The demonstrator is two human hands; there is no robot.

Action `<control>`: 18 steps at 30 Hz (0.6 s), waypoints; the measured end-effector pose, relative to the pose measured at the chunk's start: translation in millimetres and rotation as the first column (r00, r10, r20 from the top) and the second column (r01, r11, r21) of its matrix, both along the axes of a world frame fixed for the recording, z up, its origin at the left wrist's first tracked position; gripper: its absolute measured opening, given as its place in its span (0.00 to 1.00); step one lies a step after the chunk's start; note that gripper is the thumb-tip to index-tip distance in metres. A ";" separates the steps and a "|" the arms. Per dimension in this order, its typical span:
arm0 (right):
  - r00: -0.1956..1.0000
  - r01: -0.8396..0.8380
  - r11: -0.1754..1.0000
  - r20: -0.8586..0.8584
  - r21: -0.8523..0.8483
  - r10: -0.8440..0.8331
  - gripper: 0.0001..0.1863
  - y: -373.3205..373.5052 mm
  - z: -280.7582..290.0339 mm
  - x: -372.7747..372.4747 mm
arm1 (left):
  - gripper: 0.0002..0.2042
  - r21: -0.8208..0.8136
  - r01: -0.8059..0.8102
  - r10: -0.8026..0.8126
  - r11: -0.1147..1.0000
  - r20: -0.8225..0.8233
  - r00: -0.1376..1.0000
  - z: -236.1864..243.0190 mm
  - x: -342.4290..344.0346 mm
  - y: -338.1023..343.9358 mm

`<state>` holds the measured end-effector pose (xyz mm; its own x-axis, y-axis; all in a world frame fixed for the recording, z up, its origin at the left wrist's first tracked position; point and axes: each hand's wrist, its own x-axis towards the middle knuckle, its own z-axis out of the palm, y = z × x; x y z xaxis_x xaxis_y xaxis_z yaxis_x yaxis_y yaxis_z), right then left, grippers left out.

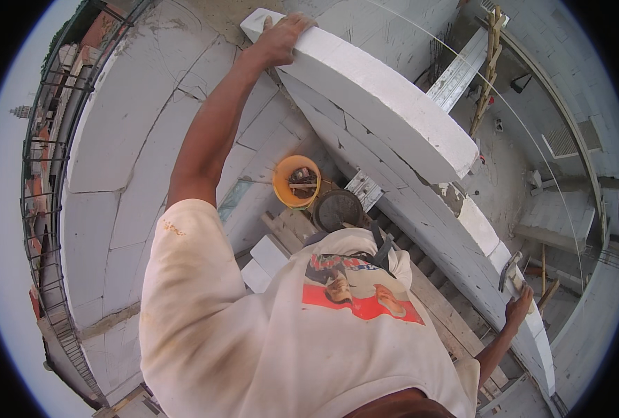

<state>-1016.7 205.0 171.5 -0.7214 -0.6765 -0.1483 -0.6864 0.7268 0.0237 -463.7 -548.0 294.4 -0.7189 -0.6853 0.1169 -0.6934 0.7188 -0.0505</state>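
My left hand (280, 40) grips the far left end of a long white aerated concrete block (386, 90), fingers over its top edge. The block lies along the top of a wall of similar blocks (386, 164). Low on the right, my right hand (518, 308) is closed beside the wall's top edge, around a tool with a curved grey metal head (509, 270). The tool's handle is mostly hidden by the fingers, so its exact kind is unclear. Between the block's near end and the right hand, the wall top shows a gap and rough mortar.
Below, an orange bucket (279, 182) holds tools, beside a dark round tub (337, 210). Wooden planks (442, 306) form a platform under me. Another block wall (121, 153) rises at left, with a metal frame (29, 181) outside it. A thin line (525, 129) stretches across the right.
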 end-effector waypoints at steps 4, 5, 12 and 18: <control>0.995 -0.103 0.995 -0.001 -0.006 0.103 0.29 43.3 -16.0 -21.7 | 0.48 -0.004 -0.008 0.008 1.000 -0.015 1.000 -3.4 -2.9 -2.7; 0.993 -0.114 0.993 -0.047 -0.033 0.113 0.28 48.2 -17.9 -24.8 | 0.49 -0.001 -0.011 0.011 1.000 -0.016 1.000 -1.5 -7.0 -0.3; 0.960 0.187 0.938 0.258 -0.293 -0.111 0.17 25.5 2.2 26.3 | 0.54 0.093 0.013 -0.016 0.996 0.031 0.999 15.9 -6.1 8.5; 0.614 0.555 0.703 0.789 -0.445 0.015 0.09 -152.9 100.4 122.0 | 0.56 0.131 0.102 -0.121 0.986 0.154 0.981 33.9 -22.3 33.1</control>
<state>-894.7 52.2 272.0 -0.7348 -0.5917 -0.3315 -0.0314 0.5178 -0.8549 -486.0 -514.9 328.3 -0.7941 -0.6017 -0.0857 -0.5985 0.7987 -0.0620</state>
